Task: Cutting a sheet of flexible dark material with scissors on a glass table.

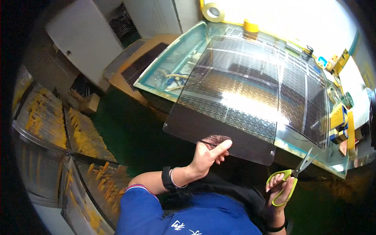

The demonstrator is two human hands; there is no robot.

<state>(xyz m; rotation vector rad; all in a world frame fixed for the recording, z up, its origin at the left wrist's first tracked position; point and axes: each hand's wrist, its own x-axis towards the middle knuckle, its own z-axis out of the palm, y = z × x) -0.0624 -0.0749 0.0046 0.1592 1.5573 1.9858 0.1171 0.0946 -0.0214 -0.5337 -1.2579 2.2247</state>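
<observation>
My left hand [207, 157] pinches the near edge of a large dark, see-through film sheet [231, 103] with rounded corners and a fine printed pattern. The thumb lies on top of the sheet and the fingers curl beneath it. Its near end sticks out past the table edge, while the far part is over the lit glass table [168, 74]. In my right hand [282, 188] is a pair of scissors [294, 173] with yellow-green handles, blades spread and pointing up and away. The scissors are apart from the sheet. Another dark patterned film [303, 102] lies to its right.
Tape rolls, one pale [213, 12] and one yellow [251, 26], stand along the back. Small boxes [339, 122] and a green roll [347, 100] crowd the right edge. Racks with yellow-marked sheets [84, 133] stand at left, near a small cardboard box [90, 103].
</observation>
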